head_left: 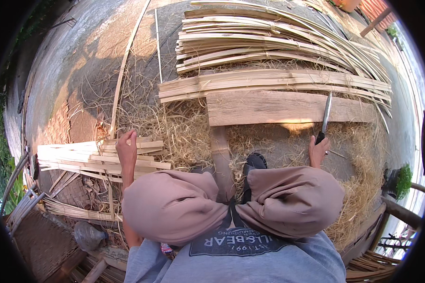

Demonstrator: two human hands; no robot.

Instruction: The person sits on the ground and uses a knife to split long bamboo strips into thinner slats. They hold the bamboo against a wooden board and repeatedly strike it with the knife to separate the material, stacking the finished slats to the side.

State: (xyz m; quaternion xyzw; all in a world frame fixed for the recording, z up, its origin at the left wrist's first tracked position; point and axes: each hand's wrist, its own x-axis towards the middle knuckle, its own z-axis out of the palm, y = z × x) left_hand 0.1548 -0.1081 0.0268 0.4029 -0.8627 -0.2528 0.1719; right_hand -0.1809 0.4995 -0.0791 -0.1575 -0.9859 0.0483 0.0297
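My right hand (318,151) is wrapped round the black handle of a long knife (326,113). The blade points away from me and lies across the right part of a flat wooden board (269,106). Over on the left, my left hand (126,147) is closed with its fingers drawn together; what they hold, if anything, I cannot make out. That hand is above the right part of a pile of split bamboo strips (75,154). A long bamboo strip (125,61) runs up and away from just beside its fingers.
Beyond the board lie bamboo slats (269,81) and a large stack of bamboo strips (250,42). Curly bamboo shavings (186,137) cover much of the ground. A clear plastic bottle (87,236) rests at the lower left. A green plant (403,181) is at the right.
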